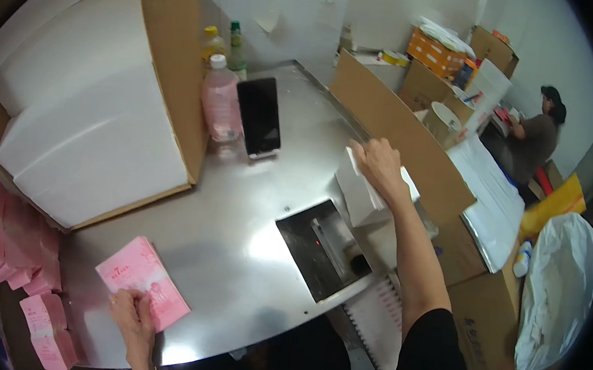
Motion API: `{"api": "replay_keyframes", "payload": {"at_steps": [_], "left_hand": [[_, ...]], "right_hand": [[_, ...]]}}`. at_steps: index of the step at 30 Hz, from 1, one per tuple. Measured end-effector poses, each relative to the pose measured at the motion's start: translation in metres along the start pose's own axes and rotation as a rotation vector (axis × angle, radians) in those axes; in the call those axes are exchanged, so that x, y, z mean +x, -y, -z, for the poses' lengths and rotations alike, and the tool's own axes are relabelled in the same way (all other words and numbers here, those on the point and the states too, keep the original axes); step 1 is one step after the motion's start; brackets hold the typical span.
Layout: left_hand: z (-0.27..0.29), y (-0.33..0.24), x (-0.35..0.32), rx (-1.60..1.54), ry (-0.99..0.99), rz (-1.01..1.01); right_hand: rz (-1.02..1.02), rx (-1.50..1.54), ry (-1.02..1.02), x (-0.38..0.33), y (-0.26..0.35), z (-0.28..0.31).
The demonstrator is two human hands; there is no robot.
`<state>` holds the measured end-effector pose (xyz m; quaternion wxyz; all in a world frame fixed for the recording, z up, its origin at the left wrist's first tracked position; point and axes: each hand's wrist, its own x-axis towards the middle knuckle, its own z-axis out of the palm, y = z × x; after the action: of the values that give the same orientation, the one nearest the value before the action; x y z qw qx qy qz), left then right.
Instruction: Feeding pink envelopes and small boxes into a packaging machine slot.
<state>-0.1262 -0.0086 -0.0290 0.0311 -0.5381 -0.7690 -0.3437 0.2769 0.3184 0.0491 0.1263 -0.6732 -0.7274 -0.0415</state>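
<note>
My left hand (132,315) is at the lower left of the steel table, its curled fingers closed on the near edge of a flat pink printed packet (139,266). The packet lies tilted on the metal, and its underside is hidden. Farther off to the right, my right hand (382,166) reaches over a block of white sheets (360,195) standing on edge. Its fingers are bent down over the top of the sheets and closed on them. Between the hands, a rectangular opening (322,252) in the tabletop holds a dark metal slot with a small red light.
Pink packets (16,244) are stacked at the left edge. A large carton of white sheets (96,116) stands behind them. A phone (259,117) leans by a bottle of pink liquid (221,103). Cardboard (401,138) borders the right side; a person (537,137) sits beyond.
</note>
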Motion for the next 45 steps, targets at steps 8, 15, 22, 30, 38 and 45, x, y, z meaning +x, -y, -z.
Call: {"api": "replay_keyframes", "payload": {"at_steps": [8, 15, 22, 30, 38, 45], "left_hand": [[0.028, -0.013, 0.010, 0.232, -0.196, -0.230], [-0.041, -0.108, -0.016, -0.078, 0.202, -0.602], [-0.067, -0.111, -0.026, -0.132, 0.267, -0.475], [-0.058, -0.116, -0.027, -0.208, 0.312, -0.508], [-0.065, -0.130, -0.021, 0.054, 0.112, -0.400], [-0.060, -0.127, -0.023, 0.130, 0.218, -0.500]], "right_hand": [[0.157, 0.083, -0.439, -0.102, 0.014, 0.030], [-0.006, -0.007, -0.378, -0.112, 0.014, 0.014], [0.097, 0.067, -0.506, -0.116, -0.008, -0.003], [1.064, 0.421, -0.065, -0.255, 0.099, -0.018], [0.883, 0.320, -0.197, -0.224, 0.153, -0.044], [0.251, -0.054, -0.758, -0.132, 0.035, 0.013]]}}
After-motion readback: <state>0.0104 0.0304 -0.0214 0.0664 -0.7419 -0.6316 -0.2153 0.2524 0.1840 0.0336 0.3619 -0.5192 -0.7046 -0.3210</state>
